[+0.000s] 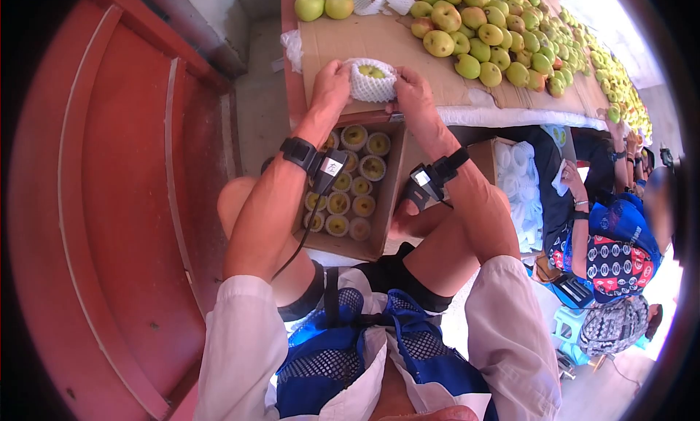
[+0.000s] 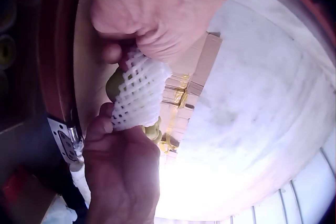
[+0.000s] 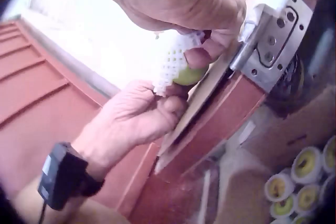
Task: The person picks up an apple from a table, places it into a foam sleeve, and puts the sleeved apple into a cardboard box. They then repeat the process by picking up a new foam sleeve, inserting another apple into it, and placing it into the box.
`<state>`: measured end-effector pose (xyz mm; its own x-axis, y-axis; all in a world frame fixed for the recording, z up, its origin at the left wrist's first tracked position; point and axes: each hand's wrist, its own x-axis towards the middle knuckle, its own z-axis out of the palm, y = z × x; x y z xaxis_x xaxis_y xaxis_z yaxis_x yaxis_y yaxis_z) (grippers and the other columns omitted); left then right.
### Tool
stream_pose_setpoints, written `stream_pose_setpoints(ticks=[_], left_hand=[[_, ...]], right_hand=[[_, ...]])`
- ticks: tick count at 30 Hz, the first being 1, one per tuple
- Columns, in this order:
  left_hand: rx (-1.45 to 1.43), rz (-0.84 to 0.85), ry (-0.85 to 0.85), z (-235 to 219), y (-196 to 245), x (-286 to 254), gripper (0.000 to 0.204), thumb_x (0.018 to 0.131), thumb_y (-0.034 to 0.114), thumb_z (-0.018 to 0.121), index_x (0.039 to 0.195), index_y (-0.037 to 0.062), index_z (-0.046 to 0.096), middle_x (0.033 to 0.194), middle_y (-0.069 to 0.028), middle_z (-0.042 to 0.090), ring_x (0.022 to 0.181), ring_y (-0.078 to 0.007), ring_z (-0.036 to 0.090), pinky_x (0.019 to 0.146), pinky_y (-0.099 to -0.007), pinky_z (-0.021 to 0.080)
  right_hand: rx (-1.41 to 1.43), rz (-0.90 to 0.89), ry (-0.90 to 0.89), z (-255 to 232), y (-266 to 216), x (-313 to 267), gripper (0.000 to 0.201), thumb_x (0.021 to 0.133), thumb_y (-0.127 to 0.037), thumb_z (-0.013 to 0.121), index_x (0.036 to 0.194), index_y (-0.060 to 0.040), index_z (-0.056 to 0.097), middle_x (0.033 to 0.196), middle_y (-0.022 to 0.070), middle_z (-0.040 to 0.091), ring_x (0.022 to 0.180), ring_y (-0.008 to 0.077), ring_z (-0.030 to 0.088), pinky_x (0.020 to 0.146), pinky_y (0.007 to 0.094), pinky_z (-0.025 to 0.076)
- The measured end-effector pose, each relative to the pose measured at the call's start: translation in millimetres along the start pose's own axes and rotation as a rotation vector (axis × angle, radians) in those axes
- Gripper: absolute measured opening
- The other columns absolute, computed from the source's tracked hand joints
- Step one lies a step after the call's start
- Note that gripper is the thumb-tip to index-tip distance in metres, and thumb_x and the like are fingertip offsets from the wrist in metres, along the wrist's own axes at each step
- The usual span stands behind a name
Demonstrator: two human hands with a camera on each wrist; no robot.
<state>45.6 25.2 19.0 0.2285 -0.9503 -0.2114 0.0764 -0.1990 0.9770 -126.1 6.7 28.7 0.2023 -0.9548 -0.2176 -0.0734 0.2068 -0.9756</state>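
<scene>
We pinch the foam net (image 1: 373, 93) at opposite sides, left hand (image 1: 332, 87) and right hand (image 1: 414, 93) with fingers curled; several fingertips are hidden. The net partly covers the green apple (image 1: 371, 71) at the near edge of the table (image 1: 294, 103). Our forearms extend forward. Below, the carton (image 1: 391, 191) contains net-wrapped apples (image 1: 338, 203); our left forearm conceals its left side.

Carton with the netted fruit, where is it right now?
In the head view, the carton is just left of centre, between the person's forearms, below the near edge of the cardboard-topped table.
</scene>
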Motion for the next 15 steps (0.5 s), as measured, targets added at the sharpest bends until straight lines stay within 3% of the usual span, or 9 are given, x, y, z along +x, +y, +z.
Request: stream_pose_setpoints(ticks=[3, 9, 15], left_hand=[[-0.098, 0.061, -0.015, -1, 3, 0, 0.022, 0.106, 0.025, 0.051, 0.101, 0.006, 0.061, 0.082, 0.0018, 0.062, 0.068, -0.005, 0.056, 0.051, -0.0229, 0.044], [-0.318, 0.104, -0.016, 7, 17, -10, 0.021, 0.107, 0.023, 0.052, 0.104, 0.0038, 0.06, 0.087, 0.0012, 0.062, 0.069, -0.0051, 0.057, 0.054, -0.0215, 0.044], [-0.365, 0.134, -0.096, 3, 18, -9, 0.024, 0.108, 0.024, 0.049, 0.114, 0.0036, 0.06, 0.097, -0.0003, 0.064, 0.076, -0.0059, 0.059, 0.056, -0.022, 0.045]], right_hand=[[0.297, 0.022, -0.009, 2, -7, -5, 0.026, 0.103, -0.01, 0.043, 0.118, 0.0003, 0.062, 0.096, 0.007, 0.067, 0.08, 0.0147, 0.064, 0.064, 0.0266, 0.053], [0.48, 0.026, -0.144, -2, -9, -5, 0.031, 0.105, -0.01, 0.039, 0.132, -0.004, 0.052, 0.117, 0.0049, 0.064, 0.098, 0.0123, 0.062, 0.073, 0.0261, 0.051], [0.6, 0.0, -0.18, -2, -11, -6, 0.03, 0.107, -0.014, 0.041, 0.133, -0.0045, 0.052, 0.122, 0.0048, 0.063, 0.102, 0.0132, 0.062, 0.076, 0.0281, 0.051]])
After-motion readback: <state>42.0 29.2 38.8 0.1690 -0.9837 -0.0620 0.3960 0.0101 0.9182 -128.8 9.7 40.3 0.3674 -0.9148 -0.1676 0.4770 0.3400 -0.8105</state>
